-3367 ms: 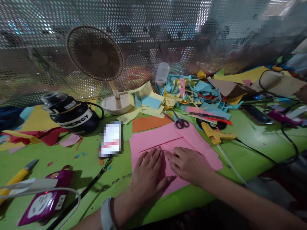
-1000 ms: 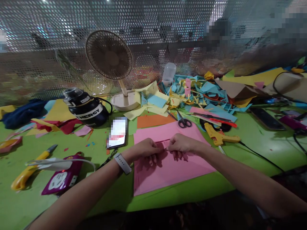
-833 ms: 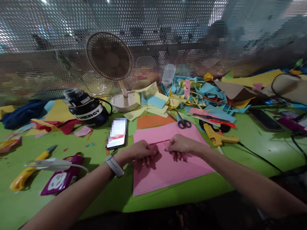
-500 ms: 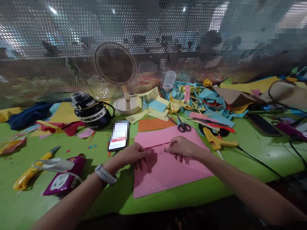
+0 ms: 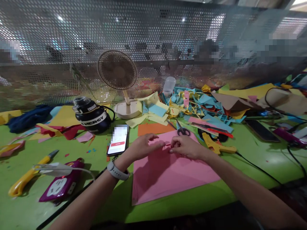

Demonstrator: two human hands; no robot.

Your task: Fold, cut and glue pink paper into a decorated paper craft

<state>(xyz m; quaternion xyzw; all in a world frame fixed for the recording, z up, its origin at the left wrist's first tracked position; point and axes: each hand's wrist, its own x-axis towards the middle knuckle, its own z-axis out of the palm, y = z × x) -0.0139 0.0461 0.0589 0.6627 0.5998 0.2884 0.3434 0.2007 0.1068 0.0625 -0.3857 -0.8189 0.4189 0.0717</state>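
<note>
A stack of pink paper sheets (image 5: 165, 182) lies on the green table under both hands. My right hand (image 5: 185, 147) is closed in a pinch on a small pink piece of paper (image 5: 168, 144), most of which its fingers hide. Just left of it, my left hand (image 5: 144, 147), with a pale watch at the wrist, hovers over the sheets with thumb and fingers apart. Its thumb reaches close to the pink piece; whether they touch I cannot tell. Dark-handled scissors (image 5: 183, 131) rest at the top edge of the sheets.
Left of the sheets are a lit phone (image 5: 118, 139), a purple case (image 5: 62, 182), a yellow-handled cutter (image 5: 31, 175) and a black bottle (image 5: 92, 116). A fan (image 5: 117, 70) stands behind. Paper scraps (image 5: 192, 100) heap at the back; a yellow glue gun (image 5: 216, 145) with cord lies right.
My left hand has lifted and moved right and up towards my right hand, its fingers spreading. My right hand stays pinched in nearly the same place. The view has shifted slightly.
</note>
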